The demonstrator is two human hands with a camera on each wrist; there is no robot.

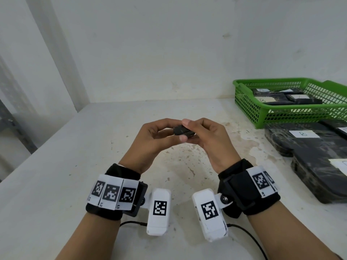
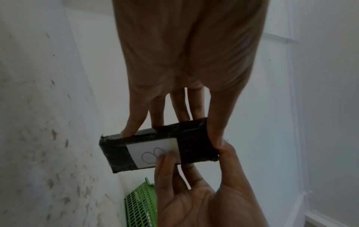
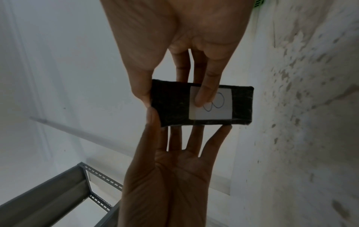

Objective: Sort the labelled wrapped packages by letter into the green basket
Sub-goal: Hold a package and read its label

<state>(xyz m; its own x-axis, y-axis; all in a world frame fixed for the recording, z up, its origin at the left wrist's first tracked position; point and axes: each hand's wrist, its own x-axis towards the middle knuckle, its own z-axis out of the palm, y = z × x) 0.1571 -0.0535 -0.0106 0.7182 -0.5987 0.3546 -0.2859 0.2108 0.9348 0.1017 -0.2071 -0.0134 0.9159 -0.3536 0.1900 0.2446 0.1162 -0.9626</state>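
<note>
held package (image 2: 159, 151) label: "B", under right hand (image 2: 194, 192) finger | package on table (image 1: 300, 139): "B" | package in basket (image 1: 270, 100): "B"

A big white table (image 1: 75, 166) fills the lower part of the head view. Its top is worn, with lots of little brown spots and chips in the middle (image 1: 187, 154). Behind the table is a plain pale wall (image 1: 169, 44) with a few faint marks on it. The wall meets another wall at a corner on the left (image 1: 56, 53), where a lighter strip runs down. Far left, past the table edge, a bit of grey metal frame (image 1: 11, 124) shows. In the right wrist view there is a grey metal shelf (image 3: 58, 192) with rows of small holes along its bars. The light is soft and even, with no strong shadows
</note>
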